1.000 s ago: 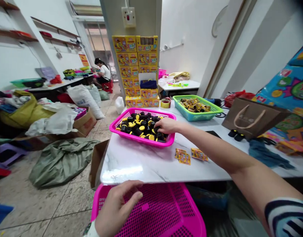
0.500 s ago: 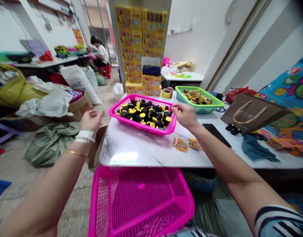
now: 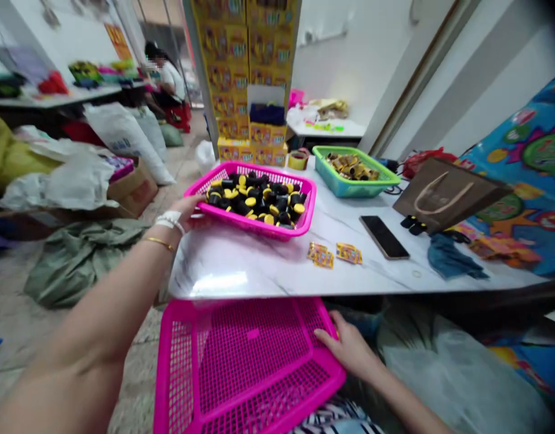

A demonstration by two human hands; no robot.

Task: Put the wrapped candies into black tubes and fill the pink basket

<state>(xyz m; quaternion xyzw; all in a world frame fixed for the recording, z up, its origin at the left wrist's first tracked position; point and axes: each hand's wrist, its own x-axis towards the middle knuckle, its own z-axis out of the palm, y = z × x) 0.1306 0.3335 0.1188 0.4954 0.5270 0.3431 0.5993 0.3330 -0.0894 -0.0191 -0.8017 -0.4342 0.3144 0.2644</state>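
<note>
On the table, a pink basket (image 3: 254, 228) holds many small black pots with yellow lids (image 3: 259, 199). My left hand (image 3: 189, 214) is at its left end, fingers closed over the rim. Below the table's front edge, over my lap, lies a second pink basket (image 3: 253, 334) with nothing in it. Its right rim is gripped by my right hand (image 3: 347, 346), the thumb on the inner side and the other fingers partly hidden. Small yellow printed packets (image 3: 321, 255) lie in front of the filled basket.
A green basket (image 3: 356, 188) with gold-brown pieces stands behind on the right. A phone (image 3: 385, 237), a brown paper bag (image 3: 449, 196) and blue cloth (image 3: 453, 256) lie rightward. Yellow boxes (image 3: 253, 154) are stacked at the back. A person (image 3: 166, 81) sits far left; sacks (image 3: 123, 141) crowd the floor.
My left hand has moved onto the left rim of the filled basket. My right hand has left that basket's right end and come down to the empty basket's rim. The phone now shows fully.
</note>
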